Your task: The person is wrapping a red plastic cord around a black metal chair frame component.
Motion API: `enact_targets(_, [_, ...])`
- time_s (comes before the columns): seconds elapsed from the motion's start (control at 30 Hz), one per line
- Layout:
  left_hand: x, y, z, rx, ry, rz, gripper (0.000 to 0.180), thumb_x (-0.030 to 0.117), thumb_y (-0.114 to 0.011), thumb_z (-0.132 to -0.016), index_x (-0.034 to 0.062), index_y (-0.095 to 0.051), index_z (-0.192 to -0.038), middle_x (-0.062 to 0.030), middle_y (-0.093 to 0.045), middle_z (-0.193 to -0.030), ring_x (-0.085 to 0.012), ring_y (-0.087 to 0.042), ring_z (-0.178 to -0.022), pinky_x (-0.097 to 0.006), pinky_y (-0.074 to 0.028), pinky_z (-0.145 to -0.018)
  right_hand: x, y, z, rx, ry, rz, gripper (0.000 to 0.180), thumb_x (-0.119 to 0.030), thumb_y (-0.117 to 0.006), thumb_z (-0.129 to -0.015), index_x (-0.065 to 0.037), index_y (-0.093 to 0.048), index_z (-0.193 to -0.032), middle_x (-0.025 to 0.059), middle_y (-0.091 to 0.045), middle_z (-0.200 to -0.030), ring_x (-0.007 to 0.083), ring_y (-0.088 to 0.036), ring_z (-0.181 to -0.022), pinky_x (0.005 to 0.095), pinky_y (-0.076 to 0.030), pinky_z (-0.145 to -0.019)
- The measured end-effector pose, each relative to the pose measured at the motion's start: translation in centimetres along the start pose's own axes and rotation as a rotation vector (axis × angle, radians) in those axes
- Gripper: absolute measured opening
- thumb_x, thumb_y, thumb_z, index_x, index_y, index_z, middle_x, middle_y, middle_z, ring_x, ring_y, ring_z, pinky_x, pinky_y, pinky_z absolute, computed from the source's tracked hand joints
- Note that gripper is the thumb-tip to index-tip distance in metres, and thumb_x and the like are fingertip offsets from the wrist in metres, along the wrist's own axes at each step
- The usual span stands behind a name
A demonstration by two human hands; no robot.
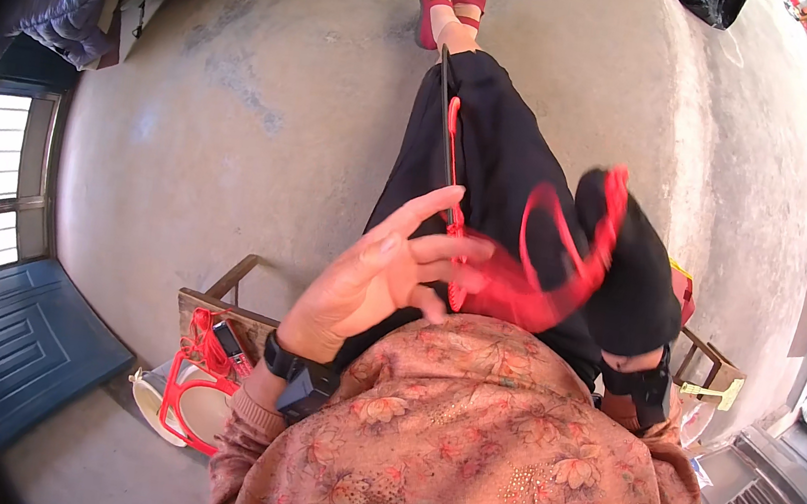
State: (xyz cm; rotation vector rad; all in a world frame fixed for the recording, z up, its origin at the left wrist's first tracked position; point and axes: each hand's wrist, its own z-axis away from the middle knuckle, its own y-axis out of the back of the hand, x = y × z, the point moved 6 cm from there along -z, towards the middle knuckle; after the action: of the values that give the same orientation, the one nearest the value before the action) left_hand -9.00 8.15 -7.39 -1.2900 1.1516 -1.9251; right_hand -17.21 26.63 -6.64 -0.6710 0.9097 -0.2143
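Observation:
A thin black rod [445,106] runs lengthwise above my dark trousers, with red cord [456,294] wound about its near end. My bare left hand [371,273] is beside that end, its fingers spread and reaching across the rod and red winding. The thumb lies apart from the rod. To the right, my right hand [623,269] wears a black glove and is raised above my thigh. A red strand [596,256] loops from it toward the winding, blurred by motion. The gloved fingers look closed on this cord, though their tips are hard to make out.
By my left side is a wooden stool [231,306]; near it, a red plastic frame [172,395] and a bundle of red cord [211,344]. Wooden bars [712,368] show at my right. A blue door [29,347] is at left, a black bag [711,3] at far right.

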Motion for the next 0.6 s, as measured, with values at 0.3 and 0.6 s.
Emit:
enact_targets(0.3, [-0.6, 5.0, 2.9, 0.302, -0.150, 0.376, 0.054, 0.044, -0.053, -0.091, 0.0003, -0.048, -0.123, -0.0064, -0.051, -0.091, -0.0192, -0.051, -0.086, -0.028, -0.045, -0.064, 6.5, 0.6, -2.5, -0.220, -0.225, 0.930, 0.020, -0.024, -0.058, -0.092, -0.003, -0.060, -0.093, 0.0011, -0.055, -0.078, 0.0073, -0.050, -0.071, 0.0251, -0.043, -0.064])
enact_targets(0.6, [-1.7, 5.7, 6.2, 0.448, 0.222, -0.148, 0.023, 0.020, -0.048, -0.098, -0.0002, -0.056, -0.089, 0.0051, -0.035, -0.052, -0.0026, -0.028, -0.040, -0.019, -0.021, -0.033, 1.4, 0.0, 1.1, -0.394, 0.365, 0.805, 0.030, -0.017, -0.047, -0.097, -0.003, -0.055, -0.122, 0.0098, -0.056, -0.117, 0.0158, -0.054, -0.105, 0.0278, -0.043, -0.092])
